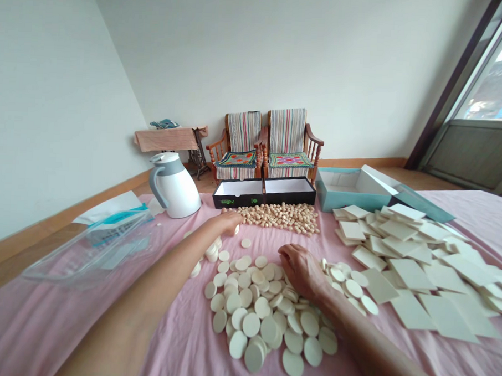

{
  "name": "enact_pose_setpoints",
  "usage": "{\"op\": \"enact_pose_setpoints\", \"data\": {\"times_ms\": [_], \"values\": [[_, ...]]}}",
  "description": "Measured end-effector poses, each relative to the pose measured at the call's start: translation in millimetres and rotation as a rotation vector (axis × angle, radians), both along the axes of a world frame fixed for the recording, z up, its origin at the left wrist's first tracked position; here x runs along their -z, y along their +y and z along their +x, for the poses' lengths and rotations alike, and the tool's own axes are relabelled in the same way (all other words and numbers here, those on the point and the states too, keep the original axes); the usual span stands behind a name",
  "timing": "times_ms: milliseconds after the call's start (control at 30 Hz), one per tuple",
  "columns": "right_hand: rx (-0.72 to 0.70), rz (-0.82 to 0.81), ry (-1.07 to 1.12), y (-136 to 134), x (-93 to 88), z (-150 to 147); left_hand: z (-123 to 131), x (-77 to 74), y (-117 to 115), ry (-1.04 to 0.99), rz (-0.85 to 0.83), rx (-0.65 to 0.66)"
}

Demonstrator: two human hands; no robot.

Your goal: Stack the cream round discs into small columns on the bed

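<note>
Across the pink cloth my left hand (229, 223) reaches forward, fingers closed on a pale round disc (237, 229) at its fingertips. It is beside the left end of a heap of small tan wooden pieces (278, 216). Several stacked discs (212, 251) stand nearer to me, partly hidden by my left forearm. My right hand (301, 265) rests at the far edge of a large pile of cream discs (251, 324). Its fingers are bent down and together, and whatever they grip is hidden. A single disc (246, 243) lies between the two hands.
Behind the wooden pieces are two black boxes (239, 201) and a light-blue box (350, 201). Square cream tiles (409, 275) are heaped right. A white jug (178, 190) and a transparent plastic tray (77, 252) are left. Two wooden chairs (286, 134) stand beyond.
</note>
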State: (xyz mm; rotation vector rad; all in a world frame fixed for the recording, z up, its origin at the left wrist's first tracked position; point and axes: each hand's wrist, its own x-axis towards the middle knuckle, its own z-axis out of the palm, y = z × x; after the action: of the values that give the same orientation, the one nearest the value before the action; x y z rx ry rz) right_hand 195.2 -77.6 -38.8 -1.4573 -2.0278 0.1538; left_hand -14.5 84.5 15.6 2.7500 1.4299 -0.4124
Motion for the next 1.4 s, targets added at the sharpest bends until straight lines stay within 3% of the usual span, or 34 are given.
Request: {"op": "enact_pose_setpoints", "data": {"times_ms": [200, 633, 1400], "values": [[0.003, -0.005, -0.004, 0, 0.4, 0, 1, 2.4, 3, 0.071, 0.036, 0.026], [-0.006, -0.016, 0.014, -1, -0.8, 0, -7, -4.6, -2, 0.015, 0.065, 0.074], [-0.003, -0.030, -0.007, 0, -1.3, 0, -5, 3.8, -10, -0.022, 0.148, -0.038]]}}
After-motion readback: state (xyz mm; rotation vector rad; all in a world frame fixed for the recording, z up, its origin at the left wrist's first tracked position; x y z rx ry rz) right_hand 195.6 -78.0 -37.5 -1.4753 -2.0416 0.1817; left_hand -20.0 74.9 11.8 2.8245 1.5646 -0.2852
